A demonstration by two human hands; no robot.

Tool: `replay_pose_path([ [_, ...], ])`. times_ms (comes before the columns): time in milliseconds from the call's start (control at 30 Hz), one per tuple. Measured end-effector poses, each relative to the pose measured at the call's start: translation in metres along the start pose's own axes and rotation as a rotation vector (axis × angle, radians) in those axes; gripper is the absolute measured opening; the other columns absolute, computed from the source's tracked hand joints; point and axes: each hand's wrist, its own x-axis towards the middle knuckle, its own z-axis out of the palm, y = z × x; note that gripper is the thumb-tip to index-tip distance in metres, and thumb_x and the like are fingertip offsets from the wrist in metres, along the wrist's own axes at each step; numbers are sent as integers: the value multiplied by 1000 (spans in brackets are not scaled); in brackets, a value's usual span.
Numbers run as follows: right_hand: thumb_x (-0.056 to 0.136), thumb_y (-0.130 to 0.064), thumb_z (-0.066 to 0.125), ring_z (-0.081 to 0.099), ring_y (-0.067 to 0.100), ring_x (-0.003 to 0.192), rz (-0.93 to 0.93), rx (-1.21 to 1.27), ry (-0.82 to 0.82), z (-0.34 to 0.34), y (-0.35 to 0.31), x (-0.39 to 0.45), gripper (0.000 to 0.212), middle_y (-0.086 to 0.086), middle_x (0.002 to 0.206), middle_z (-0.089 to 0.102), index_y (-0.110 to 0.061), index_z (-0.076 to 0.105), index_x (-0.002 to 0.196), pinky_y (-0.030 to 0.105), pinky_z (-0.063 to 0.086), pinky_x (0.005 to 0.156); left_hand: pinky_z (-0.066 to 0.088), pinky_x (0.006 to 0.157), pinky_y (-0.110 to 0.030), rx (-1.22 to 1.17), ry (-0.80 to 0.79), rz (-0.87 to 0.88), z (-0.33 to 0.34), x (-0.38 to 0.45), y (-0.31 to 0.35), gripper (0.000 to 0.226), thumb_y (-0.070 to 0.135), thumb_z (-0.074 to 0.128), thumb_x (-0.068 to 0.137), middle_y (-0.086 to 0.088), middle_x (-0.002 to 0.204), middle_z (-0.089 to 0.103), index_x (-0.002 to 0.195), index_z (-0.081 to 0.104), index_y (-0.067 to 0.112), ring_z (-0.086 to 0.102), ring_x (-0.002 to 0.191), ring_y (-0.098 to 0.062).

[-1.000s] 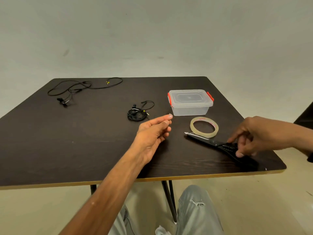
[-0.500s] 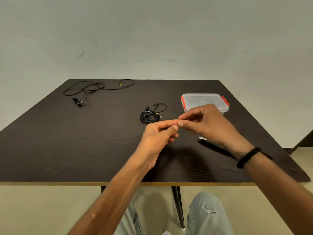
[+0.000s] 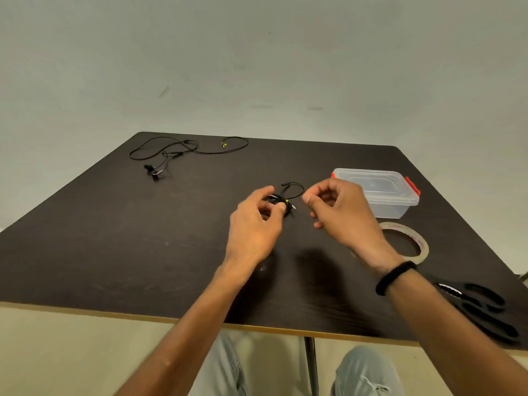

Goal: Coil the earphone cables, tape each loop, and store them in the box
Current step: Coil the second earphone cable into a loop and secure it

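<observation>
Left hand [image 3: 254, 224] moved onto coiled earphones [image 3: 281, 200], tape roll [image 3: 407, 242] print unreadable

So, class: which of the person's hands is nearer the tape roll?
Right. The right hand hovers just left of the tape roll, its wrist overlapping it; the left hand is farther left, at the coiled earphones.
</observation>
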Motion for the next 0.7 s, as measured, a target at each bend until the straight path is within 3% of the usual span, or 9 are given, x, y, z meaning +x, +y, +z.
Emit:
replay_pose_path([
  [67,95,-13,70,69,17,68,72,83,69,9,4,13,10,5,78,72,-15,73,85,35,62,61,56,84,-30,201,99,82,-10,18,-11,28,25,68,96,11,82,68,125,69,24,61,67,-5],
  [167,95,-17,70,75,22,73,140,34,105,26,16,38,2,4,84,74,-18,70,93,46,66,73,57,91,-40,311,114,30,-22,50,-24,21,26,65,97,9,83,68,115,75,19,66,78,-17],
  [300,92,-30,74,73,21,92,147,-140,123,43,25,49,29,1,99,74,-18,67,118,42,60,90,53,95,-33,407,-43,46,-17,95,-20,22,27,62,100,4,90,71,118,73,21,70,100,-22],
  [433,87,-36,78,69,21,97,0,-240,208,57,29,42,44,-7,105,71,-24,61,125,45,58,86,47,92,-28,511,-219,-41,8,135,-8,39,53,66,95,-4,116,76,117,76,23,67,116,-24],
  [567,85,-44,80,67,20,98,-37,-238,176,64,32,35,52,-13,97,71,-30,53,127,46,58,82,54,95,-33,536,-288,-136,28,159,-5,44,57,85,76,-4,116,75,107,75,28,68,113,-22],
  [700,85,-46,81,64,20,102,-41,-275,136,67,31,33,59,-12,101,70,-31,48,132,45,58,83,59,89,-33,538,-360,-160,32,169,-4,21,36,90,74,1,87,78,83,73,26,73,93,-14],
])
